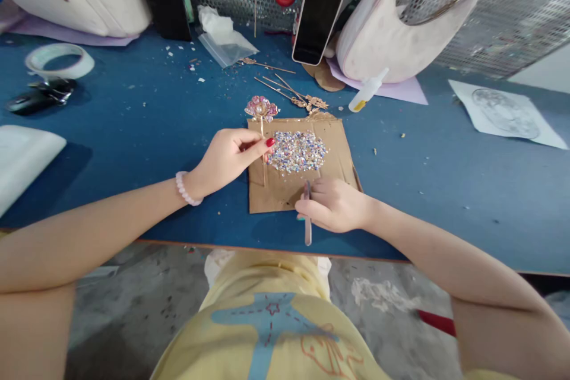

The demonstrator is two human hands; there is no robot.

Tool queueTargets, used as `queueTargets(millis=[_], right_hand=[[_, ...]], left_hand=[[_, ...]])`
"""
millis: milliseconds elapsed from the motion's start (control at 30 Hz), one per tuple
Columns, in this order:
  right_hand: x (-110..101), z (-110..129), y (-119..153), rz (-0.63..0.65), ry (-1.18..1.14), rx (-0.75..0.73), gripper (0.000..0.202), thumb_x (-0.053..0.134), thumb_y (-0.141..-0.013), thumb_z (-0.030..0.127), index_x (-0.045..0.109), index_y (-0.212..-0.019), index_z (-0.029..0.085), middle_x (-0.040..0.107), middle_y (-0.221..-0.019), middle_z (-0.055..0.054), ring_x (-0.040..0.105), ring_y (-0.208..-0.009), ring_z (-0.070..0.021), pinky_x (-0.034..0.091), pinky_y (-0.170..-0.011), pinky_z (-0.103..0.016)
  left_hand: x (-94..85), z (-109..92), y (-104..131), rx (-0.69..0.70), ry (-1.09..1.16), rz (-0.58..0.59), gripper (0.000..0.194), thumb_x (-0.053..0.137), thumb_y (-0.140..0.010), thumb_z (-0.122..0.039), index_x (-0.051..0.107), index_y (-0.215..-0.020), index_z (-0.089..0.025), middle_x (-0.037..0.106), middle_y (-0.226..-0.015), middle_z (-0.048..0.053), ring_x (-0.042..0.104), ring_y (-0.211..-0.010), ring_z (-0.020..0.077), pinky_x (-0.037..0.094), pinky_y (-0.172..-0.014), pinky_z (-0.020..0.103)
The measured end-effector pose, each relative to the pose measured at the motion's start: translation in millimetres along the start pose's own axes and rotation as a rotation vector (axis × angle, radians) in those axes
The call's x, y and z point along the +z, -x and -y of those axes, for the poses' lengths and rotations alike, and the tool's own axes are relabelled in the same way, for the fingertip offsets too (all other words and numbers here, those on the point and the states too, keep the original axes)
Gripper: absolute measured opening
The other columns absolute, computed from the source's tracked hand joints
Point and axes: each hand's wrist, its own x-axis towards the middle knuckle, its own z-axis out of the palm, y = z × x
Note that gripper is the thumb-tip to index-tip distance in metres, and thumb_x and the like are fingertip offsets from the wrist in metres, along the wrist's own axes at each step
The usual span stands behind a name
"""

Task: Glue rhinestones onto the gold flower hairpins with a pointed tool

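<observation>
Between its thumb and fingers, my left hand [236, 151] pinches the thin stem of a flower hairpin [261, 108], held upright with its pink jewelled bloom at the top. Tweezers [307, 228] are gripped in my right hand [333, 205], which rests low over the cardboard's front edge; their tips are hard to make out. A piece of brown cardboard [262, 199] lies beneath both hands. On it, a spread of small shiny rhinestones [299, 151] sits just right of my left fingertips and beyond my right hand.
Several gold hairpins [307, 101] lie behind the cardboard, beside a glue bottle [367, 92]. A phone [320, 15] leans upright between white bags [401, 24]. Tape [60, 61] and a black tool [40, 95] are at left; a printed sheet [503, 110] is at right.
</observation>
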Motion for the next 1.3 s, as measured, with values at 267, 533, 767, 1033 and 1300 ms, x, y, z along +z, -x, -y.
queueTargets(millis=[267, 533, 767, 1033, 1300], right_hand=[[0, 4, -5, 0.049, 0.037, 0.039, 0.031, 0.036, -0.108, 0.031, 0.046, -0.080, 0.022, 0.049, -0.048, 0.007, 0.044, -0.045, -0.0114, 0.028, -0.053, -0.030], [-1, 5, -7, 0.011, 0.053, 0.066, 0.031, 0.036, -0.108, 0.027, 0.045, -0.078, 0.022, 0.048, -0.047, 0.008, 0.042, -0.043, -0.0113, 0.028, -0.053, -0.029], [0, 5, -7, 0.033, 0.055, 0.077, 0.032, 0.036, -0.108, 0.029, 0.045, -0.078, 0.022, 0.048, -0.047, 0.008, 0.044, -0.045, -0.0116, 0.027, -0.053, -0.029], [0, 6, -6, 0.035, 0.053, 0.086, 0.031, 0.037, -0.108, 0.030, 0.046, -0.079, 0.022, 0.049, -0.048, 0.007, 0.043, -0.045, -0.0118, 0.027, -0.052, -0.030], [1, 5, -9, -0.001, 0.026, 0.088, 0.032, 0.036, -0.108, 0.029, 0.047, -0.079, 0.022, 0.051, -0.048, 0.007, 0.045, -0.045, -0.0124, 0.032, -0.053, -0.029]], left_hand=[[-4.5, 2, -3, 0.012, -0.124, 0.017, 0.042, 0.059, -0.095, -0.039, 0.070, -0.062, -0.016, 0.059, -0.050, -0.004, 0.041, -0.045, 0.0074, 0.031, -0.049, 0.024], [-1.8, 7, -4, -0.055, 0.049, 0.071, 0.039, 0.060, -0.096, -0.040, 0.069, -0.067, -0.016, 0.066, -0.057, 0.000, 0.055, -0.046, 0.0073, 0.042, -0.047, 0.018], [-1.0, 10, -6, -0.106, 0.181, 0.130, 0.043, 0.060, -0.096, -0.048, 0.067, -0.069, -0.015, 0.066, -0.055, 0.002, 0.059, -0.045, 0.0075, 0.046, -0.046, 0.016], [-1.7, 13, -10, -0.154, 0.225, 0.176, 0.039, 0.057, -0.100, -0.037, 0.066, -0.069, -0.015, 0.067, -0.055, 0.001, 0.061, -0.044, 0.0070, 0.048, -0.047, 0.015], [-0.3, 9, -11, -0.224, 0.211, 0.207, 0.037, 0.056, -0.099, -0.030, 0.064, -0.067, -0.015, 0.065, -0.053, 0.000, 0.059, -0.043, 0.0065, 0.046, -0.044, 0.014]])
